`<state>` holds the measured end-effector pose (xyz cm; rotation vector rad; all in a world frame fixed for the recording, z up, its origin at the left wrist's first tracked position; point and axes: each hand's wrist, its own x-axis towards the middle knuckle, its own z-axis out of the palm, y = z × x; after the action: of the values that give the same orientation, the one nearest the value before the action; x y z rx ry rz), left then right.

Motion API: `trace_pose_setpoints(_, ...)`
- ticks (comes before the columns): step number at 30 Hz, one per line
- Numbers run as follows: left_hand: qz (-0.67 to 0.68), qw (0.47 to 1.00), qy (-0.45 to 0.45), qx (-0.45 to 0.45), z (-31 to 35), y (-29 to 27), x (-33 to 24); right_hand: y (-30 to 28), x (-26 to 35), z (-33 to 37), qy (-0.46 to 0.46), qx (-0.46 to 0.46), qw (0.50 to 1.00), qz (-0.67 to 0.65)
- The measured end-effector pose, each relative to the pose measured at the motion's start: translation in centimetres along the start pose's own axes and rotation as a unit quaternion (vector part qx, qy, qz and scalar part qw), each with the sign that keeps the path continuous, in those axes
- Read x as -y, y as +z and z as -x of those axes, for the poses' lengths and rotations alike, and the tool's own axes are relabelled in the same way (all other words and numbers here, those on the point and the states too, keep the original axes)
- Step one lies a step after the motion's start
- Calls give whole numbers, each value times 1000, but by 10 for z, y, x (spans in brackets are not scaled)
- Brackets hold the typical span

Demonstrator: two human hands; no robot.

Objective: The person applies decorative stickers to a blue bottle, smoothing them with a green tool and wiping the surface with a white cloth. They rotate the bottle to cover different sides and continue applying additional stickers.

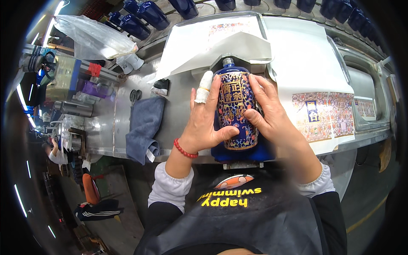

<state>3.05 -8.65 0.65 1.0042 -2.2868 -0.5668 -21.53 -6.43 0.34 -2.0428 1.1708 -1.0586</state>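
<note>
A dark blue glass bottle (241, 131) with a colourful floral and gold decal lies with its neck pointing away from me, near the front edge of the metal table. My left hand (203, 123) holds its left side, the thumb across the lower face. One left finger is wrapped in white and sticks up beside the bottle; red beads circle that wrist. From the right, my right hand (270, 106) grips the bottle with fingers along its upper side and thumb on the decal. Beneath the bottle's base is a dark blue cloth (221, 154).
Patterned decal sheets (323, 117) lie on white paper at the right, beside a metal tray (382, 121). White paper (187, 49) covers another tray behind the bottle. To the left are a blue-grey cloth (145, 123) and scissors (135, 96). Several blue bottles (153, 15) stand along the back.
</note>
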Motion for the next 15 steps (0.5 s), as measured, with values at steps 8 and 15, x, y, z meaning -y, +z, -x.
trace_pose_setpoints(8,-148,989,5,19,25,0,-71,-9,-6,25,85,-11,996,-37)
trace_pose_setpoints(15,-120,990,0,-70,45,30,-54,-13,-1,43,-29,-20,999,6)
